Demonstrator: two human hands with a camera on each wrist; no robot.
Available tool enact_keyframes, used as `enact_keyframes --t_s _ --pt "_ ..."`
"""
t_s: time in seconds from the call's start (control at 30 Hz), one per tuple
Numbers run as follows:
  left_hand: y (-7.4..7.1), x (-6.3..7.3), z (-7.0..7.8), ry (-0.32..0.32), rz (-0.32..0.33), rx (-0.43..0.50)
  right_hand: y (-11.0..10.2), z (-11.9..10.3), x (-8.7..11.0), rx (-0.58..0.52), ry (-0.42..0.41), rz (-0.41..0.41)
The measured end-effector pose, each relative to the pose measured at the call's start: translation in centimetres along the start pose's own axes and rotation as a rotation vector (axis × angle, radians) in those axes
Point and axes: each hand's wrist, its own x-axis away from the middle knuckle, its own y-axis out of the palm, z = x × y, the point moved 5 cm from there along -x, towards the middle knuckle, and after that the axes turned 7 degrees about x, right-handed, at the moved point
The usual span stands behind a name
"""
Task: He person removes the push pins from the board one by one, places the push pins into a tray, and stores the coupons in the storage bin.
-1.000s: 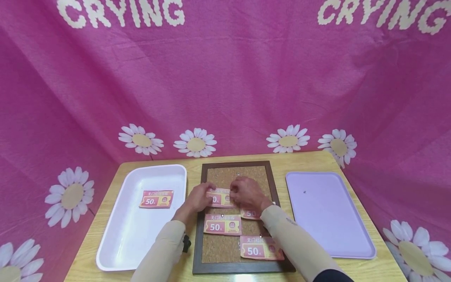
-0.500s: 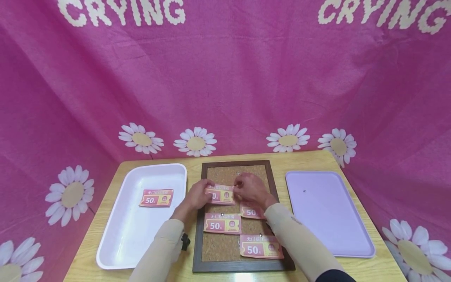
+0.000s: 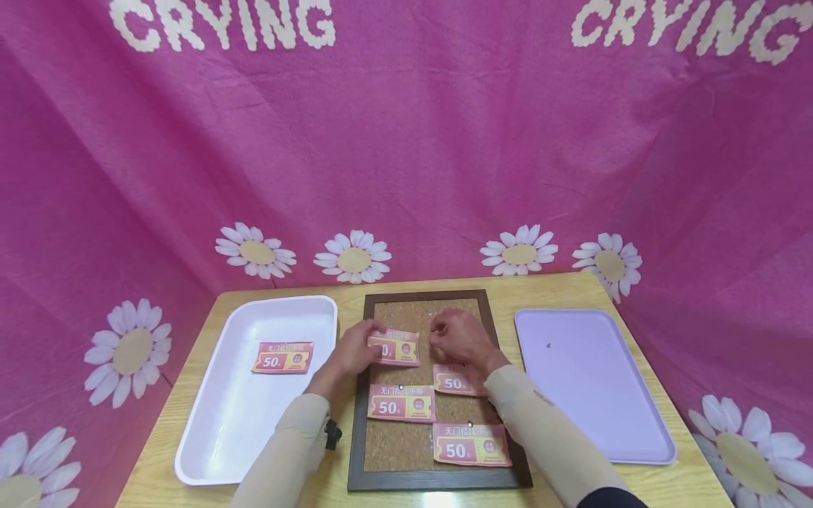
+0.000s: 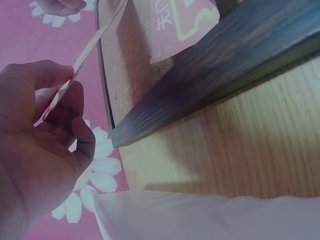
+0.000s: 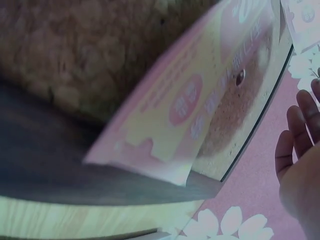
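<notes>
In the head view my left hand [image 3: 357, 347] pinches the left end of a pink and yellow coupon [image 3: 401, 348] marked 50, held over the corkboard [image 3: 400, 451]. The left wrist view shows this coupon edge-on between thumb and fingers [image 4: 75, 95]. My right hand [image 3: 462, 337] hovers at the coupon's right, apart from it, with fingertips drawn together; whether they hold something small is hidden. Below it lies a coupon [image 3: 454, 381] partly covered by that hand. Another coupon [image 3: 401, 406] and a lower right coupon [image 3: 471, 446] lie on the cork, each with a pin at its top edge.
A white tray [image 3: 212, 423] at the left holds one more coupon [image 3: 283, 358]. At the right lies a flat lilac tray [image 3: 591, 388] with a tiny dark speck. The corkboard has a raised dark frame [image 3: 438, 482]. A pink flowered cloth [image 3: 406, 162] hangs behind the table.
The left hand has moved slightly up and left with its coupon. My right hand has come away from the coupon's right end, drawing to the right and uncovering more of the coupon below.
</notes>
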Motion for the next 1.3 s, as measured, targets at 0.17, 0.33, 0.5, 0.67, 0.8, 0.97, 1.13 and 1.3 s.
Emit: enact_keyframes --t_s 0.17,0.33,0.5,0.67,0.8,0.97,1.13,1.3 --pt "-0.5 0.1 0.7 0.029 0.02 -0.026 -0.2 0.5 0.0 0.037 -0.015 -0.014" --pt "-1.0 0.2 1.2 0.041 0.043 -0.04 -0.3 1.0 0.1 0.032 0.001 -0.062" --pt "-1.4 0.1 1.3 0.066 0.065 -0.058 0.0 1.5 0.2 0.029 0.025 -0.081" --pt "-2.1 0.1 1.3 0.093 0.078 -0.078 -0.4 1.8 0.4 0.017 0.018 -0.073" --pt "-2.8 0.2 1.2 0.095 0.08 -0.086 -0.6 2.0 0.4 0.018 -0.007 -0.059" --pt "-3.6 0.5 0.9 0.116 0.098 -0.077 -0.6 2.3 0.4 0.021 0.005 -0.081" --pt "-4.3 0.8 0.6 0.107 0.107 -0.069 -0.5 2.7 0.6 -0.006 0.052 -0.13" --pt "-5.2 1.0 0.4 0.103 0.123 -0.071 -0.8 3.0 0.8 -0.016 0.085 -0.134"
